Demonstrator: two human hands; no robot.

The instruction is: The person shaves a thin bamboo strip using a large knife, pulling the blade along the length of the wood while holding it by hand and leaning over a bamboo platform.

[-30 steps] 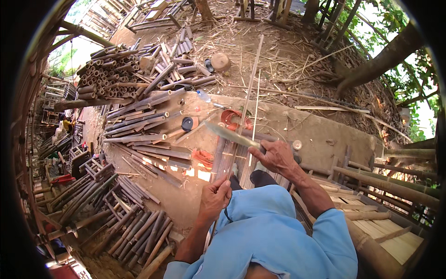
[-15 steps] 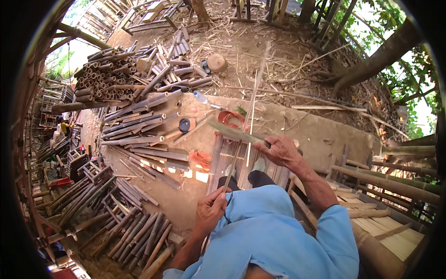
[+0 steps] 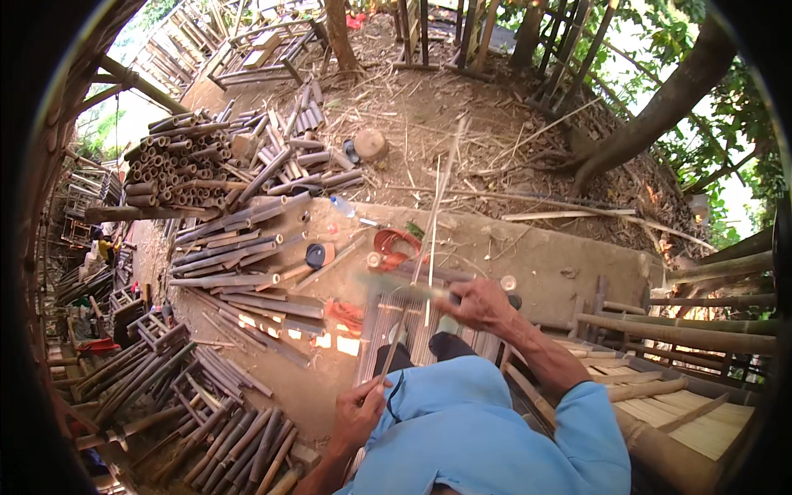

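Observation:
My right hand (image 3: 480, 307) is closed round the handle of a long knife (image 3: 400, 286), its broad blade blurred and pointing left. Closer to my body, my left hand (image 3: 360, 414) pinches the near end of a thin bamboo strip (image 3: 394, 356). That strip runs away from me, passing the blade, towards the bare ground. Whether the blade touches it, I cannot tell. A second pale narrow strip (image 3: 434, 239) lies close along it. Below both is a slatted bamboo surface (image 3: 378, 318), with my feet over it.
Cut bamboo poles (image 3: 235, 247) lie stacked at the left. Ahead are an orange-red basket-like thing (image 3: 398, 241), a plastic bottle (image 3: 342, 206) and a dark cup-like thing (image 3: 315, 256). A bamboo bench (image 3: 643, 392) stands close on my right. A tree trunk (image 3: 652, 124) leans beyond.
The whole view has shifted, so everything sits lower and slightly left. The knife blade lies more level and is more blurred. Both hands keep their holds.

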